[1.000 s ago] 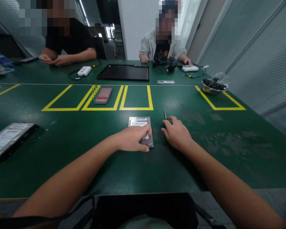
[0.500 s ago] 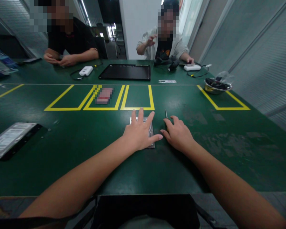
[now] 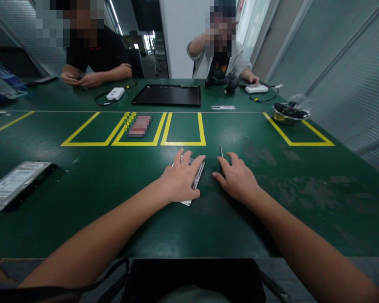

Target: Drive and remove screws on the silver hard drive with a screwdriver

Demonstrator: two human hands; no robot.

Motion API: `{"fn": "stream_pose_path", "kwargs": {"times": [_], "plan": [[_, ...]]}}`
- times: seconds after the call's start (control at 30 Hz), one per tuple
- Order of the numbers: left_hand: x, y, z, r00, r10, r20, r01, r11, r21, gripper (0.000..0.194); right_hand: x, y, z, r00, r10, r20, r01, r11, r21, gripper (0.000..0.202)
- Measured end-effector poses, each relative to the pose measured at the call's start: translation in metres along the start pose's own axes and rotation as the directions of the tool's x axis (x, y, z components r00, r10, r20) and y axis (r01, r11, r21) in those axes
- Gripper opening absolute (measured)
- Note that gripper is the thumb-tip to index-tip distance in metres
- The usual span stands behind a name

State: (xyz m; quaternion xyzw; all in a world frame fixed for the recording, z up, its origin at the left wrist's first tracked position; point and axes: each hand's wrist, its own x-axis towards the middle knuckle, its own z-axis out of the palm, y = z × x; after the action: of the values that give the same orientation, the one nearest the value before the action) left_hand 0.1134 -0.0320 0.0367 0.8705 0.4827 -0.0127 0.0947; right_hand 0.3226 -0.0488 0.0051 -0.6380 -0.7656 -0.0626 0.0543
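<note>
A silver hard drive [image 3: 198, 176] lies on the green table, tilted a little in its outline, with its middle hidden under my left hand [image 3: 181, 176]. That hand grips it from above, its fingers bent over the far part and the thumb at the near right edge. To the right, my right hand [image 3: 238, 174] rests on the table, curled round a thin screwdriver [image 3: 221, 150]. Only the metal shaft shows clearly, pointing away from me; the handle is mostly covered by the palm and fingers.
Yellow tape frames [image 3: 183, 144] mark the table. At left lies a larger labelled silver device [image 3: 17, 183] with a black edge. A dark flat panel [image 3: 166, 95] and a metal bowl [image 3: 290, 120] of black items sit farther off. Two people sit opposite.
My left hand has closed its spread fingers and thumb onto the hard drive, which has turned clockwise. My right hand has hardly moved. The person at the far right has raised a hand.
</note>
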Motion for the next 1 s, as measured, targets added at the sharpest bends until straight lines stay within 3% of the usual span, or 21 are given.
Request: {"fn": "stream_pose_path", "kwargs": {"times": [0.3,0.7,0.87,1.0], "plan": [[-0.021,-0.016,-0.006,0.976,-0.214,0.041,0.207,0.968,0.142,0.110,-0.001,0.000,-0.001,1.000,0.004,0.017,-0.005,1.000,0.018,0.057],[-0.031,-0.028,-0.004,0.975,-0.221,-0.031,0.223,0.963,0.153,0.101,0.000,0.000,-0.003,0.999,0.028,0.042,-0.030,0.998,0.048,0.060],[-0.057,-0.051,-0.009,0.973,-0.223,-0.062,0.229,0.966,0.120,0.091,0.000,0.000,-0.004,0.998,0.024,0.050,-0.027,0.998,0.059,0.060],[-0.092,-0.075,-0.017,0.947,-0.313,-0.068,0.318,0.945,0.074,0.091,0.001,0.001,-0.005,0.998,0.018,0.054,-0.021,0.998,0.066,0.062]]}}
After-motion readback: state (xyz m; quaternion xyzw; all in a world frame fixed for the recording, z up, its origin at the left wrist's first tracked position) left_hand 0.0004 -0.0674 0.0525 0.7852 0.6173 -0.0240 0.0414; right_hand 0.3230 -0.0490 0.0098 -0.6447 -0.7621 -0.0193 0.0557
